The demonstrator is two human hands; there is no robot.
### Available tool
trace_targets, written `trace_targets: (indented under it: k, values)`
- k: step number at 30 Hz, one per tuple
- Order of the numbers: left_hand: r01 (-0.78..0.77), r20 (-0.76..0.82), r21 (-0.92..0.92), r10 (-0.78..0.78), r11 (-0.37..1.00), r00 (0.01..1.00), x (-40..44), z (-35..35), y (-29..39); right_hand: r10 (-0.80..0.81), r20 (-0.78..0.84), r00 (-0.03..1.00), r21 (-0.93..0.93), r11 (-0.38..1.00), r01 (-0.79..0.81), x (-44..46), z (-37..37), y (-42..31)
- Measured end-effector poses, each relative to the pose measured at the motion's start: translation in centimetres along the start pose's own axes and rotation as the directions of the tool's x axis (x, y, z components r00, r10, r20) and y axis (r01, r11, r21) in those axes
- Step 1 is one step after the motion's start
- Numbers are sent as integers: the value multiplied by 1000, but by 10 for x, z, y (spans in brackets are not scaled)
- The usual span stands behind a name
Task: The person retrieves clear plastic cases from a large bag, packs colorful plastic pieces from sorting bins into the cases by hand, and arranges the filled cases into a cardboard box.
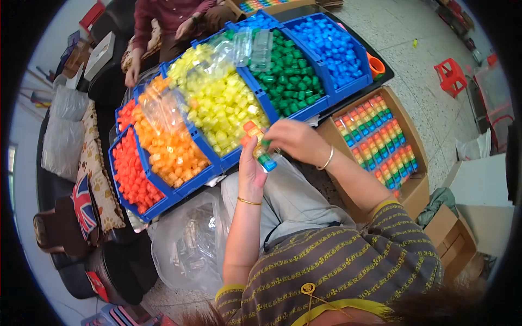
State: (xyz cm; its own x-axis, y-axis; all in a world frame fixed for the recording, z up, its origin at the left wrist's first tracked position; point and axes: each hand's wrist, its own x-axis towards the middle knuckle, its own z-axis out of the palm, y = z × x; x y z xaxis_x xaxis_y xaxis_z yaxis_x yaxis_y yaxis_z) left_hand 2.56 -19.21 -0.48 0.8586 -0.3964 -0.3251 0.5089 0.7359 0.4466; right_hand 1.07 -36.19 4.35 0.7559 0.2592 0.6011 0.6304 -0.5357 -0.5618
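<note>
My left hand (252, 169) holds a narrow clear plastic tray (254, 130) upright over the front edge of the bins. Coloured pieces sit inside it, red-orange at the top and blue at the bottom. Slightly blurred, my right hand (298, 140) is closed at the tray's right side, a green piece (266, 142) at its fingertips. Just beyond both hands is a blue bin of yellow pieces (228, 103). Beside it stand bins of green pieces (291, 76), blue pieces (331, 51), orange pieces (171, 152) and red pieces (133, 174).
Empty clear trays (262, 50) lie across the bins. At right, a cardboard box (410, 187) holds rows of filled trays. A plastic bag (187, 244) of clear trays is by my left arm. Another person (174, 24) sits across the bins. A red stool (450, 76) stands farther off.
</note>
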Motion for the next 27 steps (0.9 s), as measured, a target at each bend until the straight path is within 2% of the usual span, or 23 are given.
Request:
trace_targets:
  k: [1,2,3,5,6,8,9,10,11,12,13,15,19,21,24,27]
  values:
    - [21,12,5,-21,1000,1000,3,-1,-2,-76,57,996,-23,997,77,-6,3,1]
    - [31,39,12,-31,999,999,7,0,-5,-95,128,987,-96,990,107,-5,-4,-4]
    - [38,65,18,-39,999,997,11,0,-8,-81,120,990,-113,989,94,-6,-10,-3]
    - [74,60,-8,-73,997,995,12,6,-12,-20,157,987,106,994,3,-4,-22,5]
    - [67,54,-40,-65,997,996,9,14,-12,-6,29,1000,88,996,3,0,-31,16]
    - [90,90,-132,-78,987,993,2,27,-8,148,-273,951,-167,966,-198,3,-59,64]
    - [91,92,-132,-79,987,993,2,28,-9,202,-395,896,-324,882,-342,5,-77,91]
    - [93,100,-132,-80,987,992,2,28,-9,207,-447,870,-445,793,-417,1,-90,122]
    - [89,108,-132,-75,987,991,3,29,-7,208,-457,865,-471,768,-434,-2,-99,150]
    - [13,1,-93,-13,996,1000,4,35,-10,238,-405,883,-510,742,-434,-3,-105,166]
    - [-1,0,-95,1,995,1000,5,33,-10,242,-344,907,-557,725,-404,-4,-109,177]
    - [64,81,-111,-55,992,995,8,30,-10,285,-292,913,-572,713,-406,-4,-112,196]
    - [80,92,-93,-71,992,993,14,28,-10,184,-371,910,-571,728,-380,-1,-106,178]
    - [71,62,-100,-65,992,996,19,33,-9,320,-444,837,-181,883,-433,13,-104,110]
    - [16,49,-1,-16,1000,999,30,27,-13,157,-220,963,-87,980,-179,16,-79,35]
    - [-2,39,43,0,999,999,32,35,-10,-4,16,1000,-45,999,4,4,-52,6]
